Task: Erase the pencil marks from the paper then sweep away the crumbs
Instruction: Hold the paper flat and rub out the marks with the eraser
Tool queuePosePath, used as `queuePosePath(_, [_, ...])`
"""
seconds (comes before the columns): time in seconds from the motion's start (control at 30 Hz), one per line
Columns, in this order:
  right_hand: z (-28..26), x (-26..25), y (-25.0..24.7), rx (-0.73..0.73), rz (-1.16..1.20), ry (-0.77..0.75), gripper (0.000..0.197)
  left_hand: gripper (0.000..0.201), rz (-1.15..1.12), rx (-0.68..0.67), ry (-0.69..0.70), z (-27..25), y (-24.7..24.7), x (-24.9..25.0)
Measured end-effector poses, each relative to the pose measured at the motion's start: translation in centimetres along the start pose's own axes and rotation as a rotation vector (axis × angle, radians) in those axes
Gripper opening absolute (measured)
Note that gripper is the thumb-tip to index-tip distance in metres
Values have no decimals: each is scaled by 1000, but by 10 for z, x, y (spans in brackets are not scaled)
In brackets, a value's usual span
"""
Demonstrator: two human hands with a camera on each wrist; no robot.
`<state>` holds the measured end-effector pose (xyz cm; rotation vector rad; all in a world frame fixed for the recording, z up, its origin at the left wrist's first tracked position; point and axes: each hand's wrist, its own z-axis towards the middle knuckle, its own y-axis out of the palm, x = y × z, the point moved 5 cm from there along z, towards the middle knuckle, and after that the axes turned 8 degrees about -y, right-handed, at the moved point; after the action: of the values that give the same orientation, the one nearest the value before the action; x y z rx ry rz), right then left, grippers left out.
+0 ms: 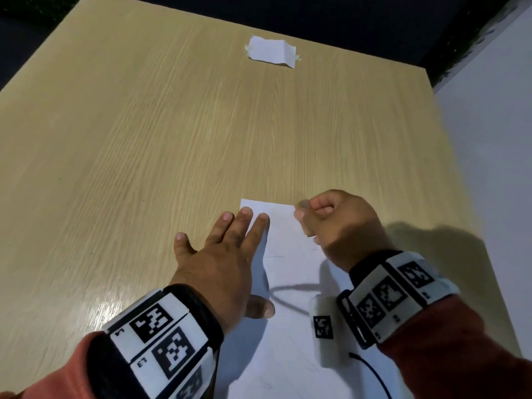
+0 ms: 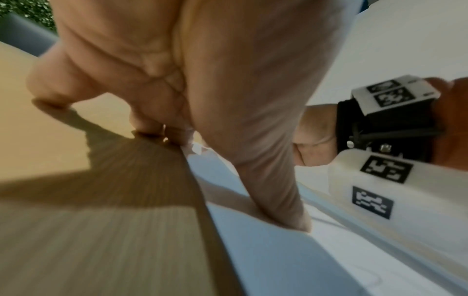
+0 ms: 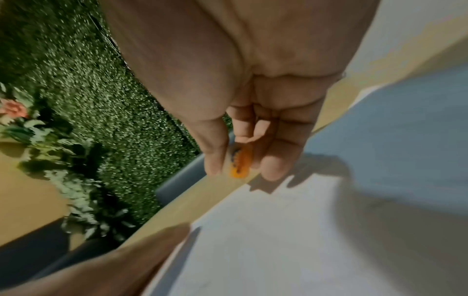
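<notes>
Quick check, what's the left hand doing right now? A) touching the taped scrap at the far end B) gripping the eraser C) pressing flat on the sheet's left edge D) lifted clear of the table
C: the left hand lies spread with straight fingers on the left edge of the paper, while the right hand pinches the orange eraser.

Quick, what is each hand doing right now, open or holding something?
Left hand: open, fingers flat, pressing on the paper.
Right hand: closed, pinching a small orange eraser.
</notes>
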<state>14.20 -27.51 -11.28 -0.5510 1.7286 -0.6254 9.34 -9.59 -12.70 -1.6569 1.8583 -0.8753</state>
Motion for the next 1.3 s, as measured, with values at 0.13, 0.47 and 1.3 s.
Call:
queuePosePath(0.13, [-4, 4, 20, -31, -21, 31, 22, 119, 85, 60, -3, -2, -8, 6])
queuePosePath(0.47, [-16, 3, 25, -105, -82, 56, 25, 124, 50, 69, 63, 3, -6, 34])
queuePosePath(1.3, [-22, 13, 12, -58, -200, 34, 29, 124, 54, 79, 70, 5, 2, 30])
